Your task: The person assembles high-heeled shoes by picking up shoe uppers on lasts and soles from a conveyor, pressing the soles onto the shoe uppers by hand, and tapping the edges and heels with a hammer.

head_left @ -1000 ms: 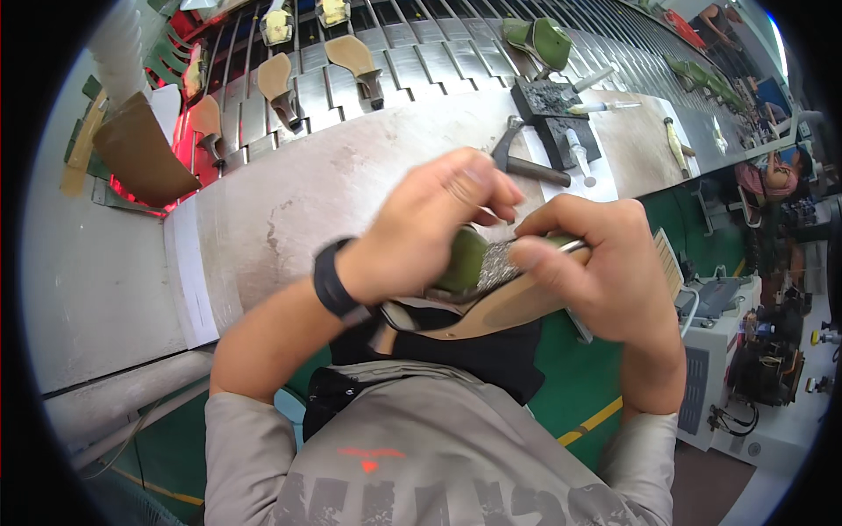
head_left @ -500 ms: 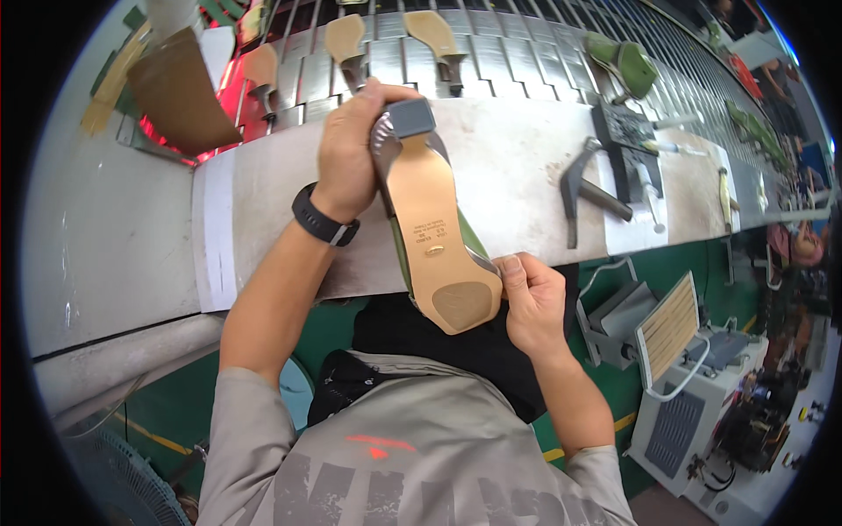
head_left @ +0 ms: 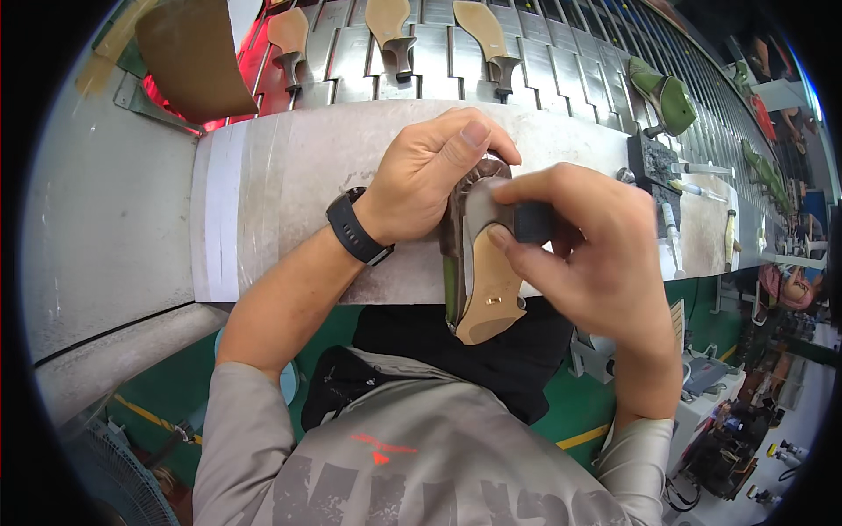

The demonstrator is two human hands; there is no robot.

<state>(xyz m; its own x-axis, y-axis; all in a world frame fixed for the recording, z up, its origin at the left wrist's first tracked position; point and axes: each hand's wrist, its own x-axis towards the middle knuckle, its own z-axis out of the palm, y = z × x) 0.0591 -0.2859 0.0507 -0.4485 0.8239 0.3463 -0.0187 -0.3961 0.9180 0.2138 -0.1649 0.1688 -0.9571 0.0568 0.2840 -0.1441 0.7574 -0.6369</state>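
A green and brown shoe (head_left: 451, 279) is tipped toe-down over the bench's near edge. Its tan sole (head_left: 491, 302) faces up and carries a grey-brown heel with a dark tip (head_left: 531, 223). Between sole and upper a pale gap shows along the left side; how far they are joined I cannot tell. My left hand (head_left: 430, 175) wraps the shoe's back end, wearing a black wristband. My right hand (head_left: 588, 245) pinches the heel, thumb against the sole by the heel's base.
Several tan soles with heels (head_left: 478, 35) and a green shoe (head_left: 662, 95) lie on the metal slat conveyor (head_left: 351, 61). At the bench's right stand a black block (head_left: 653, 158) and a white tube (head_left: 672, 237). A hammer's end (head_left: 625, 175) shows past my right hand. A brown board (head_left: 189, 61) rises at left.
My right hand has gone from the toe end up to the heel and gripped it. The shoe has moved right and turned onto its side somewhat. My left hand has shifted right with it.
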